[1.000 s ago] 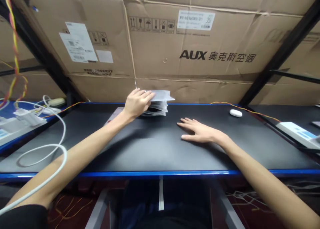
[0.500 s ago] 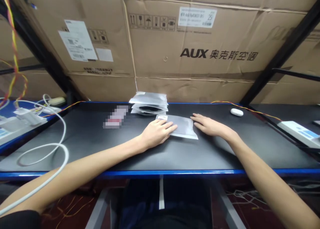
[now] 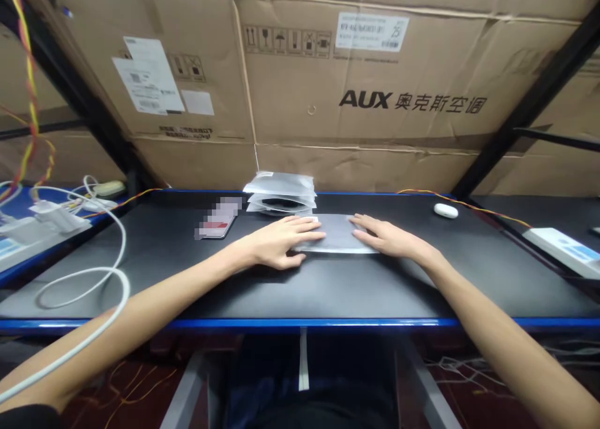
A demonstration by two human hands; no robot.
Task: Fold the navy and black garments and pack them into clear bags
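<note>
"AUX 奥克斯空调" reads in bold black across the cardboard carton (image 3: 304,79) that walls off the back of our workbench (image 3: 300,294). Above the lettering, a white label (image 3: 372,32) carries a large "25" beside finer print too blurred for us to make out in full; to its left runs a row of boxed handling symbols (image 3: 288,40), an upright-arrows mark, a glass and an umbrella among them. Overlapping paper labels (image 3: 150,79) farther left are too small to read.

Below, a translucent, flat plastic pouch (image 3: 340,234) lies near the middle of the bench, between our two hands. Our left hand (image 3: 280,241), fingers spread and palm down, rests over its left end; our right hand (image 3: 382,234), loosely extended, touches its right end. Neither is clenched or grips the pouch. Just behind stands a loose stack of similar pouches (image 3: 281,191), edges uneven, against the creased carton. A flat rectangular item (image 3: 218,222), partly masked by pixels, lies left of the stack, and a smooth, rounded white case (image 3: 445,211) sits at far right.

The matt black worktop ends in a glossy blue edge (image 3: 300,323), framed by slanting black bars (image 3: 529,104). A white cable (image 3: 122,247) loops at our left.
</note>
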